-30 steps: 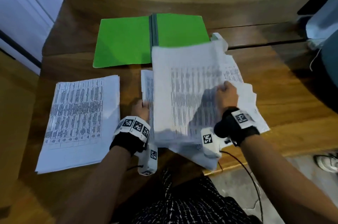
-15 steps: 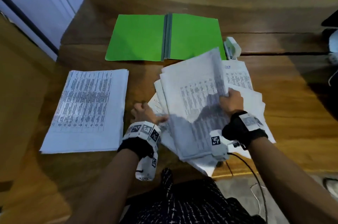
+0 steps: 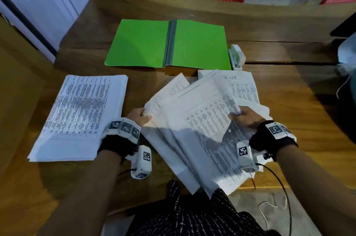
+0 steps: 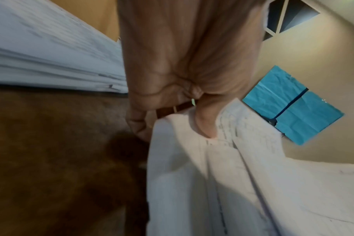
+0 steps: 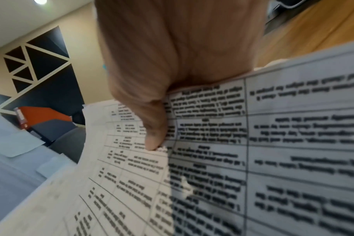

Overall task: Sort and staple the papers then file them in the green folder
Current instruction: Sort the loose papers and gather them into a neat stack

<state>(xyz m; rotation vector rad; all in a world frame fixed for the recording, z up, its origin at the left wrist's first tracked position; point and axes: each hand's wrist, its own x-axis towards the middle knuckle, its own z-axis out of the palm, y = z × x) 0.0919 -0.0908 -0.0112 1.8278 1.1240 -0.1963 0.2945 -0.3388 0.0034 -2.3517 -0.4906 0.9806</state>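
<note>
1. You are gripping the loose sheaf of printed papers [image 3: 194, 131] with both hands, and it is lifting off the table [image 3: 289, 120] at a tilt, so the pages are fanning apart for sorting.
2. Your left hand [image 3: 137, 118] is pinching the sheaf's left edge, thumb on top, steadying it.
3. Your right hand [image 3: 243, 118] is clamping the right edge, its thumb [image 5: 154, 127] pressing across the printed tables, probably to peel sheets apart.
4. The sorted stack [image 3: 81, 114] is lying flat to your left, well apart from the sheaf, keeping the groups separate.
5. The green folder [image 3: 167, 43] is lying open at the far side, ready for filing.
6. The stapler [image 3: 237, 57] is sitting just beside the folder's right edge; stapling looks not yet started.
</note>
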